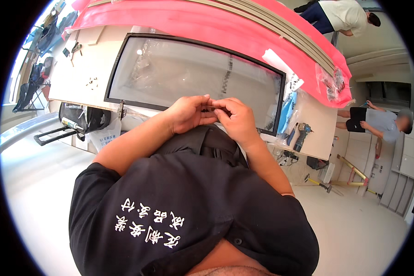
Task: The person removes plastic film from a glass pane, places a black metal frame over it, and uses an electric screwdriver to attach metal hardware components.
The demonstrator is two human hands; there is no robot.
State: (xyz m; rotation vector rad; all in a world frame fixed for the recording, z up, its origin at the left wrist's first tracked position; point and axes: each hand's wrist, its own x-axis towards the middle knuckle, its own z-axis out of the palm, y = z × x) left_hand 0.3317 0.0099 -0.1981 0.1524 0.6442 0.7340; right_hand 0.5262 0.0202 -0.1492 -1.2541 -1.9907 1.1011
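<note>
On a pale work surface (85,69) lies a black-framed glass panel (193,76). At its near edge the left hand (188,112) and right hand (237,117) meet, fingers curled and pinching a small dark piece (212,107) between the fingertips. Right of the hands lies a blue power drill (300,134); beyond the panel, pink sheeting (207,20).

Quick count from my spot: one black-framed glass panel (193,76) on the counter (85,69), one pink sheet (225,27), one cordless drill (301,135), my two hands, two other people nearby.
</note>
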